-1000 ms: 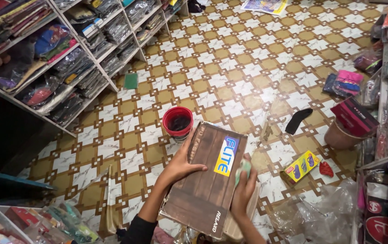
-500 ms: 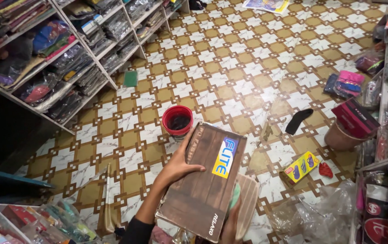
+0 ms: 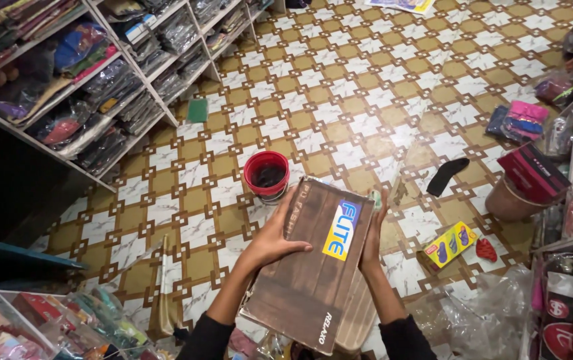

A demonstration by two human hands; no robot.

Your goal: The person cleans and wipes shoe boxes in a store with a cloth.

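Brown wood-print box [image 3: 310,267] held low over tiled floor [image 3: 340,100], lid side up, tilted toward camera.
L hand [image 3: 273,241]: palm flat on lid, thumb hooked on left edge; grip closed on box, pressing lid down.
R hand [image 3: 372,237]: fingers wrapped on right edge w/ greenish cloth [image 3: 375,197], bracing opposite side.
Red bucket [image 3: 266,175] just beyond box; yellow packet [image 3: 448,244] right, well apart.

box [image 3: 313,260] between hands, bucket [image 3: 266,175] behind
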